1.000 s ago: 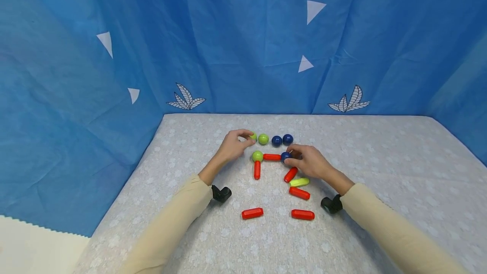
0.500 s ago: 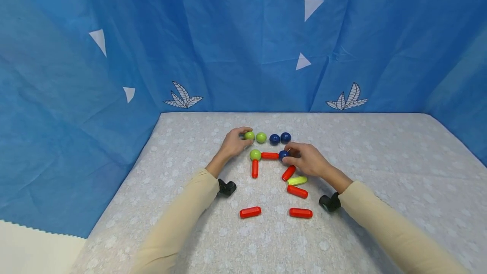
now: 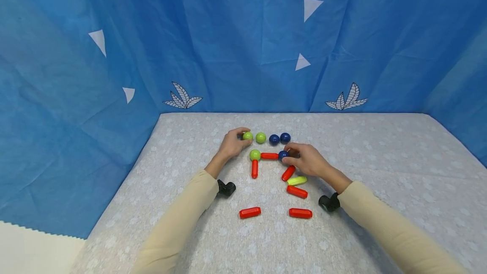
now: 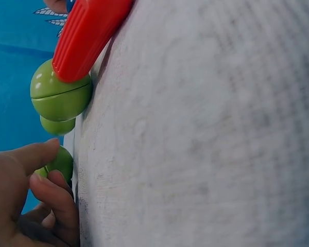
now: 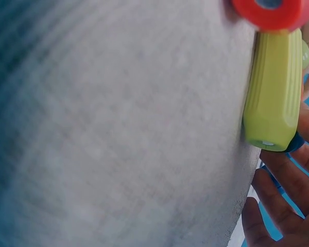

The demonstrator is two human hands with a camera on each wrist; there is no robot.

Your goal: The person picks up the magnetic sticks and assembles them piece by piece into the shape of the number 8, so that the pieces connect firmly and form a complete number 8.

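My left hand is at the far left of the row of balls, thumb and fingers around a green ball; the left wrist view shows this green ball partly behind the fingers. My right hand holds a dark blue ball between thumb and fingers. That ball meets the right end of a red rod. At the rod's other end sits another green ball, with a second red rod pointing from it toward me.
Behind lie a loose green ball and two blue balls. Below my right hand are a red rod, a yellow-green rod and another red rod. Two red rods lie nearer me on the patterned tablecloth.
My left fingers have come around the leftmost green ball, and it has shifted slightly left. My right hand stays at the blue ball. The head view has tilted a little.
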